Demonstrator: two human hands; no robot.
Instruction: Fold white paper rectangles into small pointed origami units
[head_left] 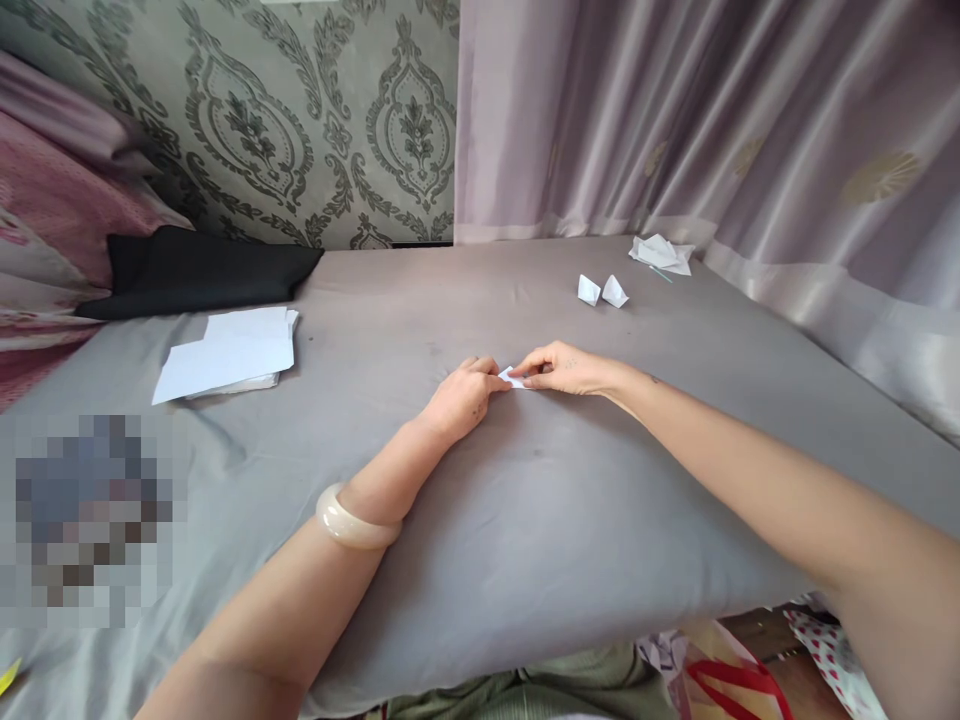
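Observation:
A small folded piece of white paper lies on the grey sheet between my two hands. From the left, my left hand pinches its edge with thumb and fingers. My right hand grips the other side, the fingertips pressed on the paper. Parts of the paper are hidden under the fingers. Beyond my right hand stand two small folded paper shapes, one white and another beside it.
White sheets of paper are stacked at the left, in front of a black cloth. Paper scraps lie at the back right near the curtain. A bag with red handles is below the front edge.

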